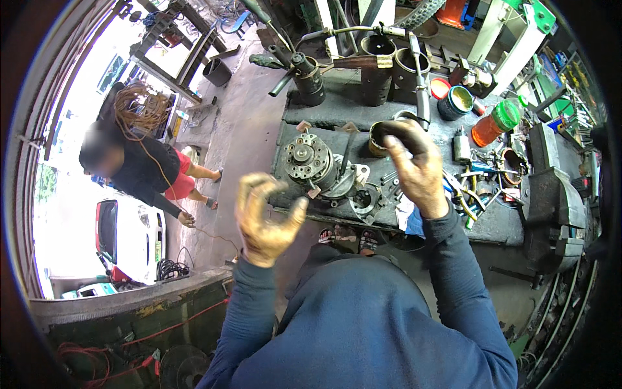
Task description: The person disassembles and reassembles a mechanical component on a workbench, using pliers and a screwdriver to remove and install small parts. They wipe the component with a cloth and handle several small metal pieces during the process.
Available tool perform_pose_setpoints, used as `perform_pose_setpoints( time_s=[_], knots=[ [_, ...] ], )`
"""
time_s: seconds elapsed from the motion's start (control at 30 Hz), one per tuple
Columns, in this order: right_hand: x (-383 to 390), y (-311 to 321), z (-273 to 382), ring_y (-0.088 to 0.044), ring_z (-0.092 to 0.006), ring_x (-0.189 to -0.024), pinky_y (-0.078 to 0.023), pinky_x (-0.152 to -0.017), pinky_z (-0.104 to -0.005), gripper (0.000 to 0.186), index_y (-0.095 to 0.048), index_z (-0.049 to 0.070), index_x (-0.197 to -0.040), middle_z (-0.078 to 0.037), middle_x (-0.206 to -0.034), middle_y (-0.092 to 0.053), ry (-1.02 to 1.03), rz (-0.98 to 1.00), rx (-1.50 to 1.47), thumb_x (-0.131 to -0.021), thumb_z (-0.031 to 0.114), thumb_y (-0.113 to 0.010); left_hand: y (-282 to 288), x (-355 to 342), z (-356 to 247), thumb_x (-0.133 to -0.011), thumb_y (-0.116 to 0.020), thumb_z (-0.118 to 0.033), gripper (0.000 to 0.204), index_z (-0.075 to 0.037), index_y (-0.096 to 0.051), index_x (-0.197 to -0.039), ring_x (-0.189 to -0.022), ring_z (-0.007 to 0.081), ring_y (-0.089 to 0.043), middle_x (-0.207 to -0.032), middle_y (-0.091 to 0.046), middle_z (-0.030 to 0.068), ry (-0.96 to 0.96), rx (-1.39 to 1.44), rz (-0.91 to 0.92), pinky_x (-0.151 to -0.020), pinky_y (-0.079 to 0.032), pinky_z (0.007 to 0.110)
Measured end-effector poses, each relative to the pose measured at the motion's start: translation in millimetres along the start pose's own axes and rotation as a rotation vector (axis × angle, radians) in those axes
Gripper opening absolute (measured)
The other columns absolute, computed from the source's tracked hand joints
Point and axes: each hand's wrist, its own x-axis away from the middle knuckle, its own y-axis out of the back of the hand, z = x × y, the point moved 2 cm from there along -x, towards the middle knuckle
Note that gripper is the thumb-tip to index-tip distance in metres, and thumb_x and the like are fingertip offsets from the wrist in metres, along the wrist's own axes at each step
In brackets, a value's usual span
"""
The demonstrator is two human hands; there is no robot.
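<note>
My left hand [271,206] is raised left of the bench, open and empty, fingers spread and curved, slightly blurred. My right hand [414,165] is over the bench, fingers curled inward and dark; what they hold, if anything, I cannot make out. On the bench [483,223] between and beyond them sit a round metal assembly [304,159] with a bolted disc on top, a smaller metal housing [365,200], small loose rods [389,178] and a blue-white cloth [409,217]. A tin [377,146] is partly hidden behind my right hand.
Metal cylinders [374,78], open cans [457,104], a green-lidded bottle [492,126], pliers [470,194] and a vise [557,214] crowd the bench. At left another person [146,168] carries coiled cord [139,107] along the walkway [246,117]. A white car [129,236] stands beyond.
</note>
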Motion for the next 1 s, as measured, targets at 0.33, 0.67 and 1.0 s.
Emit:
perform_pose_setpoints(
  time_s=[0.33,0.67,1.0],
  knots=[
    [117.9,21.1,-37.6,-0.071,-0.0247,-0.091,-0.055,-0.085,-0.0346,0.020,-0.073,-0.004,-0.115,-0.014,-0.098,-0.070,-0.327,-0.029,0.173,-0.102,0.011,-0.070,-35.7,15.3,3.2,-0.094,-0.083,-0.006,0.025,-0.003,-0.062,-0.107,-0.079,0.0131,-0.071,-0.090,-0.073,0.0055,0.658,0.677,-0.064,-0.069,-0.058,0.029],
    [227.2,-1.1,-37.6,-0.064,-0.0117,-0.084,-0.054,-0.078,-0.0310,0.019,-0.074,-0.003,-0.113,-0.005,-0.090,-0.072,-0.589,-0.134,0.245,-0.103,0.013,-0.069,-49.0,26.7,-23.2,-0.108,-0.064,-0.023,0.022,-0.009,-0.069,-0.124,-0.112,0.0173,-0.069,-0.125,-0.072,0.0027,1.341,1.797,0.111,-0.094,-0.060,0.034],
    [249.6,16.4,1.1,-0.072,-0.0384,-0.097,-0.056,-0.085,-0.0433,0.019,-0.074,-0.002,-0.109,-0.019,-0.103,-0.072,-0.497,-0.040,0.479,-0.095,0.012,-0.072,-17.1,24.4,-19.0,-0.094,-0.077,-0.004,0.029,-0.001,-0.068,-0.122,-0.087,0.0221,-0.071,-0.111,-0.072,0.0109,0.172,0.382,0.110,-0.072,-0.057,0.033]
  ],
)
